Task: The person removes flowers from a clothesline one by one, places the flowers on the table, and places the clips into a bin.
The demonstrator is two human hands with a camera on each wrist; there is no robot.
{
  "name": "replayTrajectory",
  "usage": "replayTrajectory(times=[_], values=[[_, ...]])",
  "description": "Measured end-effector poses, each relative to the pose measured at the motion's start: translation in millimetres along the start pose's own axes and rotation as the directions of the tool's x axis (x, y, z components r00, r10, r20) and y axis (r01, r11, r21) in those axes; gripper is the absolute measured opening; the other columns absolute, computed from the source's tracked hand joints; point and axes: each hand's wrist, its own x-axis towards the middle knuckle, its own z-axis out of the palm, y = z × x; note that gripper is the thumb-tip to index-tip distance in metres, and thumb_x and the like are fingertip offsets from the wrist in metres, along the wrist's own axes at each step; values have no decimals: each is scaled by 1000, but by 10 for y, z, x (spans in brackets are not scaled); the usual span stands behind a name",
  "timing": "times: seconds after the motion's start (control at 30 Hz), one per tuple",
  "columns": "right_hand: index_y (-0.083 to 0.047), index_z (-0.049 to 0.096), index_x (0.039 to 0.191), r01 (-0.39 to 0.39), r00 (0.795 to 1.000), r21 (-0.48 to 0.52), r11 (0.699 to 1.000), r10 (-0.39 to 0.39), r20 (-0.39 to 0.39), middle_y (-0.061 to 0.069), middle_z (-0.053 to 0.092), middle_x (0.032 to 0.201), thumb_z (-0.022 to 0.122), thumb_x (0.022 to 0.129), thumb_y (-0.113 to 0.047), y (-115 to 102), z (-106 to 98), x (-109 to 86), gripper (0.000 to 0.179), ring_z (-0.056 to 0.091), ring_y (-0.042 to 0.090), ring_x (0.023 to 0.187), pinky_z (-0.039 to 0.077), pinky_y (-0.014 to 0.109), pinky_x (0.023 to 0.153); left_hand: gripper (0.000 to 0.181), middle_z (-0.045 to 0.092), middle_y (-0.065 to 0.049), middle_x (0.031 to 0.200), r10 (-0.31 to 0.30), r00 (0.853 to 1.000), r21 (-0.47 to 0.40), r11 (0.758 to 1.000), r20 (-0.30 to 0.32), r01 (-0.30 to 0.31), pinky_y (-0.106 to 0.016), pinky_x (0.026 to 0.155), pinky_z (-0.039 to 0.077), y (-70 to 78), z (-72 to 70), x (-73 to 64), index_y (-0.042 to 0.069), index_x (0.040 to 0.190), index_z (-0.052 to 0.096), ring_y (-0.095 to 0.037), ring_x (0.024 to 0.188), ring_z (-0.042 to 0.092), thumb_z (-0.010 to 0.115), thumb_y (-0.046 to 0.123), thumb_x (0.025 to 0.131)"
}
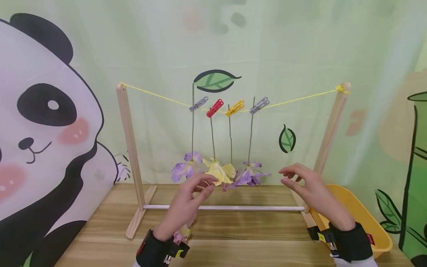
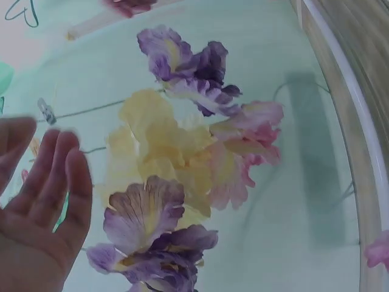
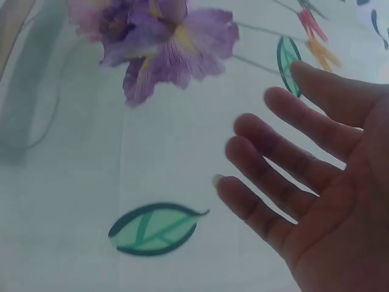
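Note:
Several artificial flowers hang upside down by their stems from clothespins on a yellow string [image 1: 293, 101]. A purple flower [image 1: 186, 167] hangs at the left under a grey clothespin [image 1: 198, 104], and a yellow flower [image 1: 218, 170] under a red clothespin [image 1: 215, 108]. Below the yellow clothespin [image 1: 235, 108], a pink flower [image 2: 246, 149] is mostly hidden in the head view. Another purple flower [image 1: 251, 174] hangs at the right from a second grey clothespin [image 1: 260, 106]. My left hand [image 1: 188, 200], fingers relaxed, overlaps the yellow flower's edge in the head view, holding nothing. Empty too, my right hand [image 1: 308, 187] hovers right of the flowers.
Wooden posts [image 1: 130, 148] joined by a white bar [image 1: 247, 208] carry the string above a wooden table [image 1: 253, 248]. A yellow bin [image 1: 363, 218] stands behind my right wrist. Partly hidden by my left wrist, a pink flower [image 1: 182, 234] lies on the table. Behind hangs a panda-printed backdrop [image 1: 160, 44].

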Motion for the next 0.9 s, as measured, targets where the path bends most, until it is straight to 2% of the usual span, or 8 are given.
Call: replayTrajectory(times=[0.13,0.27,0.37,0.5,0.63,0.77,0.9], values=[[-13,62,115,69,996,-5,998,-69,-60,-2,61,104,66,91,-14,-119,58,146,24,54,15,94,49,42,77,21,65,-9,106,17,992,-3,1000,-125,-18,-40,75,53,-34,-66,79,18,118,62,-17,94,60,56,22,98],[-12,62,115,122,988,-19,992,-123,-92,-1,61,107,67,90,-14,-240,48,296,26,55,20,97,49,42,78,20,63,-11,102,14,981,-13,1000,-192,-16,-36,69,55,2,-133,181,13,116,63,-21,88,62,57,16,97],[-12,62,115,153,983,-23,988,-155,-100,0,60,106,67,90,-13,-315,20,412,25,54,19,96,49,41,78,18,62,-13,99,9,975,-18,1000,-222,-13,-34,65,55,156,-180,251,7,113,63,-27,85,63,58,7,96],[-11,63,114,183,977,-15,983,-184,-110,1,60,104,66,91,-12,-412,-23,565,23,54,16,95,47,40,78,18,62,-16,98,0,966,-6,1000,-260,-2,-41,69,54,345,-229,324,1,111,63,-29,85,63,57,3,95],[-9,63,115,206,972,-4,978,-205,-118,3,60,104,64,92,-12,-514,-81,701,23,54,17,95,47,42,79,18,62,-15,99,-23,958,6,1000,-287,26,-47,77,51,368,-260,376,2,112,63,-27,89,61,57,5,95],[-8,63,115,236,964,-6,972,-235,-126,4,60,104,64,92,-12,-595,-141,818,23,54,19,96,46,44,82,18,62,-15,100,-47,956,2,999,-289,49,-48,81,50,404,-285,408,4,112,63,-26,91,61,57,6,96],[-8,63,115,258,958,-16,966,-258,-129,5,61,105,64,93,-13,-682,-189,938,23,53,20,95,46,43,82,18,62,-16,101,-39,950,18,999,-311,47,-48,82,50,427,-300,448,3,112,63,-27,93,60,57,5,96]])
